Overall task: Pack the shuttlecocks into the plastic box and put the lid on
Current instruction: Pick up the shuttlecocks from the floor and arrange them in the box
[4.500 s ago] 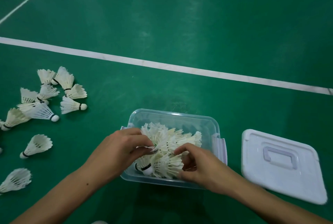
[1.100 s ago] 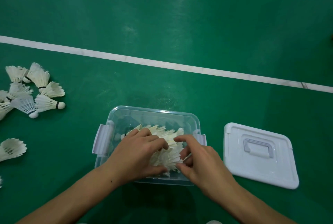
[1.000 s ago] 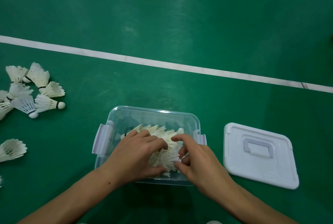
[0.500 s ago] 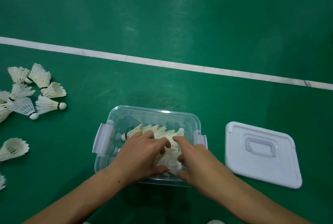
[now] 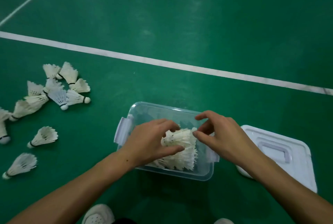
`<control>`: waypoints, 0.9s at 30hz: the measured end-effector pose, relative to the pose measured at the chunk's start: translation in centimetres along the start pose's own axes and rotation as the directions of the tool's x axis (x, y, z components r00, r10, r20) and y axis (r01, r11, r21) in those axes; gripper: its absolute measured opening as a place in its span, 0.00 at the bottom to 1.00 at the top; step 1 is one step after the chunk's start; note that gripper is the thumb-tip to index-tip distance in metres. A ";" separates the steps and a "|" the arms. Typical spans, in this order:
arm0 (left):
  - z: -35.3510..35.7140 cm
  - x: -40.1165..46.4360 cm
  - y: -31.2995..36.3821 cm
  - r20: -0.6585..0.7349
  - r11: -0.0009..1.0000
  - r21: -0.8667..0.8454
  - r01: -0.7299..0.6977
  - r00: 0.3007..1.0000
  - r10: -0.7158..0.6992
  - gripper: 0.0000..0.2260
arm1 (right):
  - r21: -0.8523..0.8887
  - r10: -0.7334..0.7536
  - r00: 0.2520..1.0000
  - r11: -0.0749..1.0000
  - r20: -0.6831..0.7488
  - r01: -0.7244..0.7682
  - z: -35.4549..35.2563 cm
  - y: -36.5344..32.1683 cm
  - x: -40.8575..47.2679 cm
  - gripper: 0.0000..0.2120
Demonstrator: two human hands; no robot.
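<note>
A clear plastic box (image 5: 162,107) with white side latches sits on the green floor, holding a pile of white feather shuttlecocks (image 5: 182,153) laid on their sides. My left hand (image 5: 149,141) is inside the box, fingers over and thumb under the top of the pile. Above the box's right half is my right hand (image 5: 225,137), fingers spread, its thumb tip touching the feather rims. The white lid (image 5: 297,169) lies flat on the floor just right of the box, partly hidden by my right forearm.
Several loose shuttlecocks (image 5: 59,90) lie clustered on the floor to the left, with two single ones (image 5: 43,136) (image 5: 20,165) nearer me. A white court line (image 5: 162,63) crosses beyond the box. My white shoes (image 5: 99,213) show at the bottom edge.
My right hand has lifted off the pile and spread its fingers over the box's right side. My left hand stays wrapped on the shuttlecocks. The view has shifted left.
</note>
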State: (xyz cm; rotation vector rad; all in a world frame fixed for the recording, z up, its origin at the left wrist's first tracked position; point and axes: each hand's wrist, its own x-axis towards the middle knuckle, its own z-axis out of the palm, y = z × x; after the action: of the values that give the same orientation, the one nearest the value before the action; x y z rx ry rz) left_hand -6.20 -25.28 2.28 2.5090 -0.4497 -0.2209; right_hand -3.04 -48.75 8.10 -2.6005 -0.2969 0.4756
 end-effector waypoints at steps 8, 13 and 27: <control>-6.5 -5.1 -5.6 -0.342 0.974 -0.142 0.178 0.914 -0.217 0.20 | -0.143 -0.242 0.968 0.958 0.067 0.249 0.7 -8.1 2.7 0.20; -8.3 -11.6 -11.7 -0.451 0.911 -0.284 0.298 0.797 -0.401 0.19 | -0.194 -0.397 0.899 0.882 0.187 0.430 3.5 -15.3 5.7 0.21; -10.3 -29.5 -25.3 -0.400 0.702 -0.233 0.672 0.592 -0.700 0.29 | -0.133 -0.496 0.764 0.797 0.413 0.589 22.7 -31.2 13.4 0.21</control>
State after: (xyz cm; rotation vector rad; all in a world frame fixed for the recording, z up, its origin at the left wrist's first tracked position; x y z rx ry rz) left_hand -24.20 10.45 -1.89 2.4356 0.7507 0.0886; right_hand -3.23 -8.53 0.89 -2.4703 -1.2870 0.7286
